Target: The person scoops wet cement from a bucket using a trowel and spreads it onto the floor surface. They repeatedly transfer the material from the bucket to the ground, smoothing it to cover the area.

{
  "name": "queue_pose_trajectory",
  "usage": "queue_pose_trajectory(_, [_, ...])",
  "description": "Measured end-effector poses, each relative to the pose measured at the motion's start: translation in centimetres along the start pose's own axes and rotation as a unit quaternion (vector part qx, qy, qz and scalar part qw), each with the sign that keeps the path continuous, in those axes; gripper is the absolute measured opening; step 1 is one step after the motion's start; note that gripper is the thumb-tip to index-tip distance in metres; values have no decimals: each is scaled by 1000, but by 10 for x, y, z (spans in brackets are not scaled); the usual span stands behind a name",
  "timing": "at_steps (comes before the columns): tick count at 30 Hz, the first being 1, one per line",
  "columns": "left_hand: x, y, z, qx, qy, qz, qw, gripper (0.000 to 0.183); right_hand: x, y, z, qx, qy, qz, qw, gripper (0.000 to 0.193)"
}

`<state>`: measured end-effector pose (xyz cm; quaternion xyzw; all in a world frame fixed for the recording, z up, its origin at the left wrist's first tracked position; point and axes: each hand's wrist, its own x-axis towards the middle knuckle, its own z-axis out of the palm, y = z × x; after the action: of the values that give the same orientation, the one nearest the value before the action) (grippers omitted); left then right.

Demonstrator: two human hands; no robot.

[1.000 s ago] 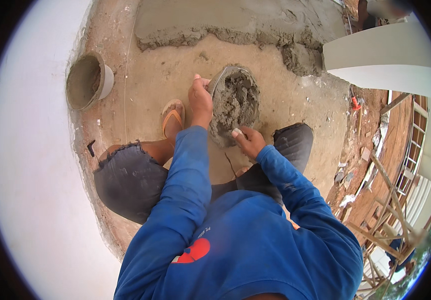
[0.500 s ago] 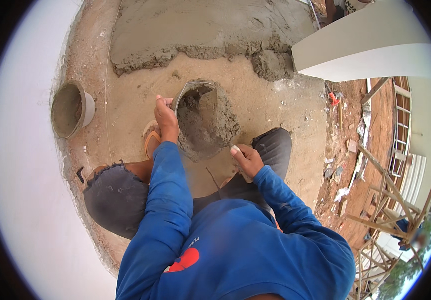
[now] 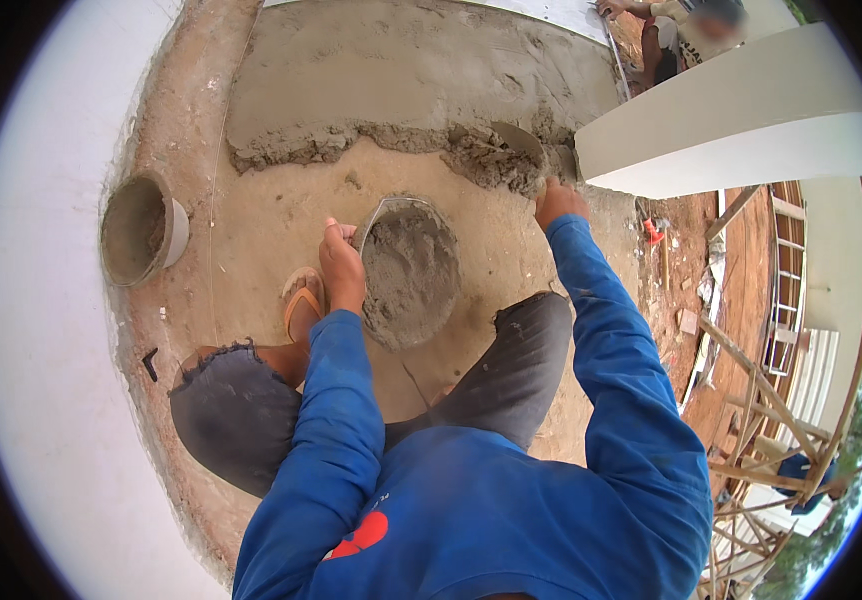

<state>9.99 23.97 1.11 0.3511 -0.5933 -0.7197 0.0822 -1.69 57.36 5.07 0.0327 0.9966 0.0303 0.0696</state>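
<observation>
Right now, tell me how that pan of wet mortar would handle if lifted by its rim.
The pan looks heavy: grey mortar fills most of it. The left hand grips one edge only, so it would likely tilt. The wet mix might slump toward the low side.

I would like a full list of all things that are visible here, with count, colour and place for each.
mortar bucket: one, grey, filled with wet mortar, on the ground in front of the person
trowel: one, grey, at the mortar edge
wet mortar layer: one, grey, spread at the top
empty bucket: one, grey, at left on its side
white wall: one, top right
wooden scaffolding: brown, at right
sandal: one, orange, on the foot
left hand: on the mortar bucket rim
right hand: holds the trowel
</observation>
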Motion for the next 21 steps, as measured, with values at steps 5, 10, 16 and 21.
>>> queue_pose_trajectory(5, [10,-17,-13,28,41,9,999,55,-32,-7,-48,79,-21,-33,996,43])
queue_pose_trajectory(10, [8,-14,3,97,86,21,991,56,-116,6,-78,251,-177,-133,942,46])
queue_pose_trajectory(16, [-12,10,20,186,8,29,982,52,-177,-38,-28,103,-235,-93,962,51])
queue_pose_trajectory(21, [-29,19,27,221,-35,103,969,51,-176,-58,-55,84,-245,-70,963,47])
